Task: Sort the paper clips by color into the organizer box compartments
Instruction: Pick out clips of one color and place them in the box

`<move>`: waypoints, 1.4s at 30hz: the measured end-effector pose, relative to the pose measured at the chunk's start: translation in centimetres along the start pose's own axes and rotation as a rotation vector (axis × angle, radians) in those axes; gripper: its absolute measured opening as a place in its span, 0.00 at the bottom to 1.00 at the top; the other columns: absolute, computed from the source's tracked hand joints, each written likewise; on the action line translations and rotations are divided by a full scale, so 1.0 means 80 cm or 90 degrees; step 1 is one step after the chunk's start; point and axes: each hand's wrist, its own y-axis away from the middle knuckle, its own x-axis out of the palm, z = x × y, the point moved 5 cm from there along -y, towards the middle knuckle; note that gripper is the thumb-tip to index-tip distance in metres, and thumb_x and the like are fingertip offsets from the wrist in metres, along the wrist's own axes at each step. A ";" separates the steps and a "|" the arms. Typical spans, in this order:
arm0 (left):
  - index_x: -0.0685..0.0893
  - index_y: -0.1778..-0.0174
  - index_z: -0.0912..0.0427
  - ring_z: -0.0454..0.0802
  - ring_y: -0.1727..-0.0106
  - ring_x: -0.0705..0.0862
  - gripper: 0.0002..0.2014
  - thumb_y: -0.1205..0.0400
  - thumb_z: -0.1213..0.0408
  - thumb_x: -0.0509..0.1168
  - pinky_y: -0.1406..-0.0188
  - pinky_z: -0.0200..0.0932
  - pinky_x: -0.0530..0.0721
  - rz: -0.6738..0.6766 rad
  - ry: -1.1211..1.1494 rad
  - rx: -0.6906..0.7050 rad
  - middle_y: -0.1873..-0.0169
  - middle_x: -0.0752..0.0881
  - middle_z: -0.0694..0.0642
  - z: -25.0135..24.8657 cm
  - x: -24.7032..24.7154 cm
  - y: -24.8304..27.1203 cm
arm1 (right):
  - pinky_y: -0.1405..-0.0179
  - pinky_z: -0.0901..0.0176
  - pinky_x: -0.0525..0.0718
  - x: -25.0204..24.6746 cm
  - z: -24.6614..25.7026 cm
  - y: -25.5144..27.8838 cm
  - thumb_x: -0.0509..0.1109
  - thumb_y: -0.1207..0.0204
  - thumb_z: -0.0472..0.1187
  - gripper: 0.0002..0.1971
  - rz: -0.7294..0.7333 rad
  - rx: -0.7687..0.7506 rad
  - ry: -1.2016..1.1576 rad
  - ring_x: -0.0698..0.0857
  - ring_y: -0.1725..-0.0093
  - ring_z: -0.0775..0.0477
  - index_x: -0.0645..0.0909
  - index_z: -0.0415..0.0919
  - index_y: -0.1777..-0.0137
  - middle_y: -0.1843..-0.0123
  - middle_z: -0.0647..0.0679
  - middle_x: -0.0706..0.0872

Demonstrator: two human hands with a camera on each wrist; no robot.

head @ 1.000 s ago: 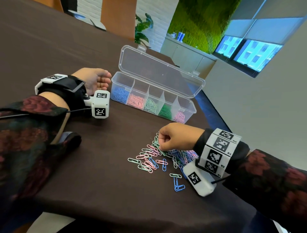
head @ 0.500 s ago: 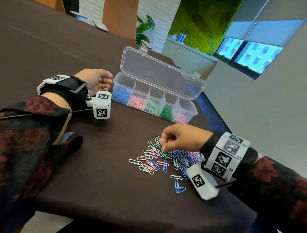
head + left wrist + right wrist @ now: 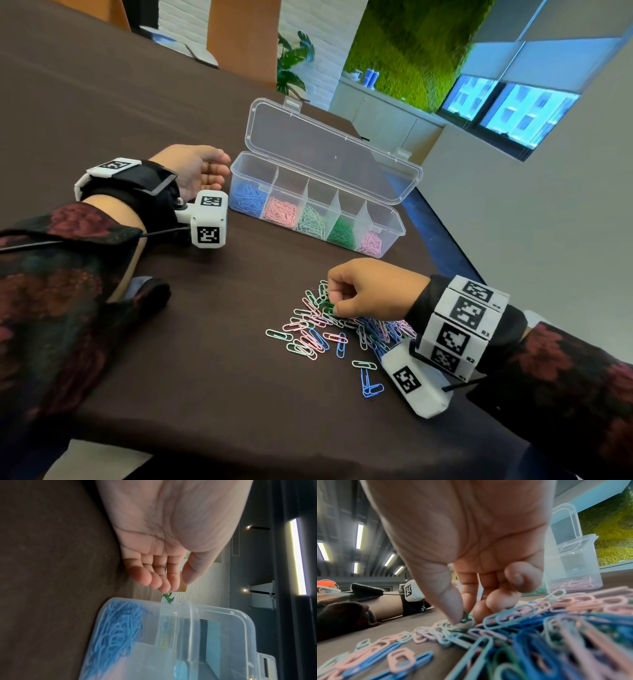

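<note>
A dark green clip (image 3: pixel 465 616) is pinched between thumb and forefinger of the right hand (image 3: pixel 370 291), at the far edge of the pile (image 3: pixel 342 329) in the lower centre of the head view. The clip is still in contact with the pile, not lifted clear. The left hand (image 3: pixel 195 168) is held empty beside the blue end of the box (image 3: pixel 399 224), fingers (image 3: pixel 154 578) loosely extended, nothing gripped. The box stands open at frame centre on the table (image 3: pixel 171 377), its five compartments partly filled: blue, pink, light green, dark green, pale pink.

Risks judged from here:
- A neighbouring light-green clip may be hooked and dragged up, since the clips are seen overlapped under the thumb.
- The thin wire may slip from a tip-only pinch.
- The clip may be dropped in the adjacent light-green compartment, the two greens being side by side.

Views: the pinch and the clip's colour are shown clearly only by the right wrist camera; in the head view it is a green speck under the knuckles. The compartment order is given only by the head view. The empty left palm is confirmed by the left wrist view.
</note>
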 end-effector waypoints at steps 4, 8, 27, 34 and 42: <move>0.79 0.61 0.57 0.42 0.74 0.75 0.10 0.15 0.62 0.58 0.77 0.30 0.78 -0.003 -0.001 0.003 0.75 0.80 0.48 -0.001 0.000 0.001 | 0.68 0.71 0.73 -0.009 -0.011 0.003 0.72 0.26 0.36 0.07 -0.020 0.008 -0.058 0.75 0.71 0.61 0.77 0.43 0.63 0.69 0.57 0.79; 0.79 0.61 0.57 0.42 0.73 0.75 0.10 0.15 0.62 0.58 0.76 0.30 0.78 0.000 -0.002 0.005 0.76 0.80 0.48 -0.001 0.001 0.001 | 0.74 0.68 0.78 -0.018 -0.029 0.003 0.68 0.25 0.24 0.10 -0.072 0.017 -0.418 0.79 0.76 0.57 0.75 0.37 0.61 0.72 0.51 0.84; 0.79 0.60 0.58 0.41 0.77 0.76 0.10 0.15 0.62 0.58 0.78 0.30 0.78 0.001 0.002 0.004 0.76 0.79 0.49 -0.001 0.001 0.001 | 0.73 0.69 0.68 -0.002 -0.017 0.003 0.74 0.28 0.35 0.09 0.109 -0.068 -0.015 0.70 0.76 0.59 0.78 0.50 0.57 0.73 0.54 0.70; 0.79 0.61 0.58 0.40 0.80 0.76 0.10 0.15 0.62 0.58 0.79 0.29 0.78 0.005 0.016 0.006 0.80 0.81 0.47 -0.001 0.001 0.001 | 0.64 0.62 0.72 -0.004 -0.010 0.005 0.74 0.28 0.40 0.08 0.071 -0.065 0.114 0.73 0.65 0.55 0.77 0.49 0.55 0.63 0.52 0.76; 0.79 0.61 0.58 0.40 0.79 0.76 0.09 0.15 0.63 0.58 0.79 0.29 0.78 0.001 0.012 0.006 0.77 0.80 0.48 -0.001 0.002 0.002 | 0.69 0.70 0.70 0.001 -0.014 0.007 0.70 0.27 0.34 0.13 0.086 -0.055 0.079 0.71 0.70 0.57 0.73 0.52 0.67 0.68 0.54 0.75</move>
